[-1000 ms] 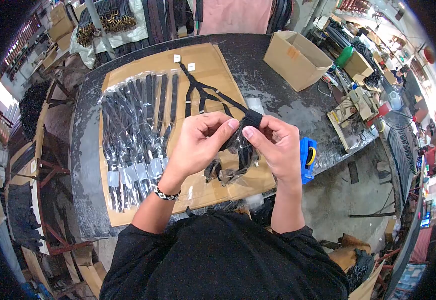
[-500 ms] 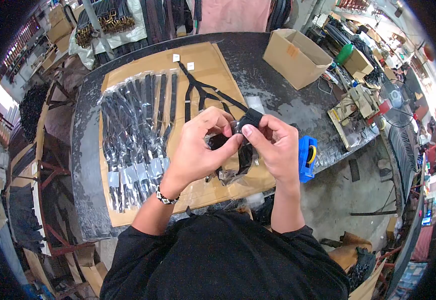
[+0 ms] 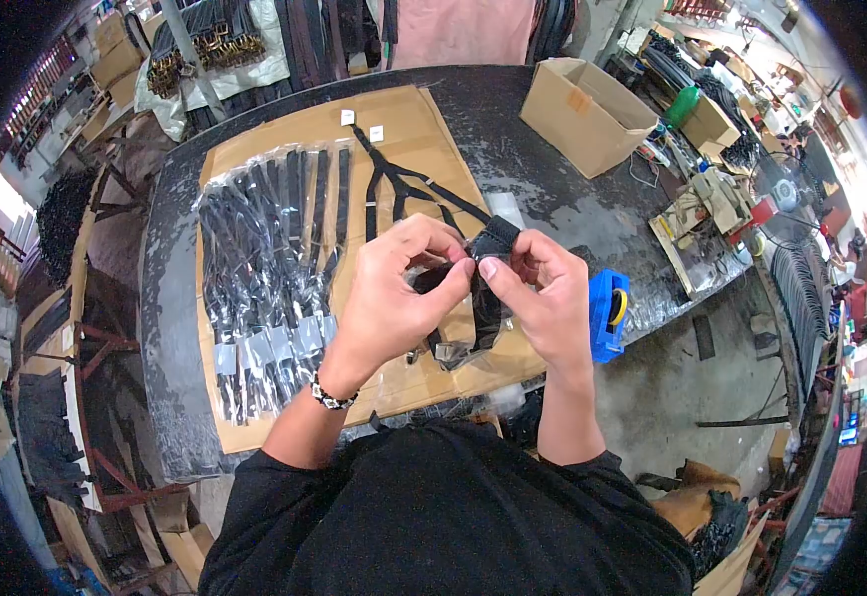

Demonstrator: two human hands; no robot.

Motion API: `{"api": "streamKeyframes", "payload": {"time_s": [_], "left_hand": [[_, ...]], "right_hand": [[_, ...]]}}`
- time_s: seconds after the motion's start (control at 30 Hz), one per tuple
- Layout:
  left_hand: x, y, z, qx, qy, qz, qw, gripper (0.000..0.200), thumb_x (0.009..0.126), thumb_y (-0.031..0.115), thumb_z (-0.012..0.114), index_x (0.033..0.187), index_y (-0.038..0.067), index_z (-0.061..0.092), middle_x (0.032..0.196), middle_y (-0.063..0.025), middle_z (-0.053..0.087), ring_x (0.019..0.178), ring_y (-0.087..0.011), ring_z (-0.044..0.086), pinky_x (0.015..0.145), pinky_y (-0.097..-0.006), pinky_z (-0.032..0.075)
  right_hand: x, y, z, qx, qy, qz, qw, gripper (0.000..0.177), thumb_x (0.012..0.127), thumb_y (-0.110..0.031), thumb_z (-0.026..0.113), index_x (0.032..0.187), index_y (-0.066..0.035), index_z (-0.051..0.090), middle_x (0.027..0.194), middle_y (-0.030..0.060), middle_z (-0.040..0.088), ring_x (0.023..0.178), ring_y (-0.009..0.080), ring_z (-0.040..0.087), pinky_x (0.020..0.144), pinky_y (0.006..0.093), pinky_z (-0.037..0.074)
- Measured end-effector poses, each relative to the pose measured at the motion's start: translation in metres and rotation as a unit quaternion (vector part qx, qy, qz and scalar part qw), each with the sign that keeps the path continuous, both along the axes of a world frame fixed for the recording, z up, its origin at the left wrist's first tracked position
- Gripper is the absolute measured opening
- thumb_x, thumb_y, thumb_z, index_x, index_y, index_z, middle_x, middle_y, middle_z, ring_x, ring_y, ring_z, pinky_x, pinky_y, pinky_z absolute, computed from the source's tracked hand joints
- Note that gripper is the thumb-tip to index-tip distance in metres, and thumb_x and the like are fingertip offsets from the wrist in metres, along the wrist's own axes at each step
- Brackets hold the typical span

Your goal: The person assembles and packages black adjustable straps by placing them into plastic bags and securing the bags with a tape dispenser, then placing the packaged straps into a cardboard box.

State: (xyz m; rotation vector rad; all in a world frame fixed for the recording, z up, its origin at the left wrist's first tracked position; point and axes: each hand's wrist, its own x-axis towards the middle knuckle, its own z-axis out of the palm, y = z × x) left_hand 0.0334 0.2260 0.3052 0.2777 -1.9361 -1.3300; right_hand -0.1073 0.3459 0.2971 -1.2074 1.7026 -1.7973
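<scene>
My left hand (image 3: 398, 293) and my right hand (image 3: 548, 293) meet above the cardboard sheet (image 3: 408, 114), each pinching with thumb and forefinger. Between them is a folded black suspender strap (image 3: 494, 238), with dark strap and some clear plastic hanging below. The fingers hide part of what they grip. Just beyond, a pair of black Y-shaped suspenders (image 3: 386, 171) lies on the cardboard, with small white tags (image 3: 348, 117) at its far end. To the left, several suspenders in clear plastic sleeves (image 3: 269, 228) lie side by side, pale cards at their near ends.
A blue tape dispenser (image 3: 607, 316) stands at the right edge of the dark worktable (image 3: 180, 328). An open cardboard box (image 3: 587, 119) is at the back right. Farther right, a machine (image 3: 704, 209) sits on the table corner. Racks and stacked goods surround the table.
The folded strap end has turned and shows more of its flat face between my fingers. Both hands stay pinched together in nearly the same place.
</scene>
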Motion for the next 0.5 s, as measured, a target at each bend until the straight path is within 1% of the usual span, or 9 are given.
{"api": "streamKeyframes", "payload": {"time_s": [0.17,0.37,0.5], "left_hand": [[-0.0006,0.0013,0.0022,-0.024,-0.014,0.023,0.999,0.008,0.082,-0.001,0.071,0.086,-0.001,0.064,0.100,-0.0086,0.065,0.089,-0.0120,0.064,0.079,-0.0259,0.054],[-0.0019,0.0020,0.0009,-0.008,0.005,-0.002,1.000,0.010,0.080,-0.003,0.071,0.083,-0.001,0.062,0.103,-0.0103,0.065,0.092,-0.0129,0.063,0.080,-0.0264,0.053],[-0.0022,0.0010,0.0002,-0.001,0.004,-0.018,1.000,0.009,0.081,-0.003,0.070,0.083,-0.002,0.062,0.102,-0.0102,0.064,0.093,-0.0140,0.063,0.082,-0.0263,0.052]], "right_hand": [[-0.0011,0.0001,-0.0022,0.005,0.009,-0.004,1.000,0.026,0.085,-0.013,0.076,0.073,-0.004,0.054,0.064,-0.0062,0.049,0.060,0.0016,0.041,0.051,0.0229,0.032],[-0.0011,0.0013,-0.0020,-0.004,0.007,-0.015,1.000,0.026,0.085,-0.013,0.076,0.074,-0.003,0.055,0.063,-0.0055,0.050,0.060,0.0020,0.041,0.051,0.0236,0.033],[-0.0008,0.0026,0.0001,0.000,0.015,-0.009,1.000,0.025,0.085,-0.014,0.077,0.075,-0.003,0.056,0.063,-0.0053,0.050,0.060,0.0023,0.042,0.052,0.0238,0.033]]}}
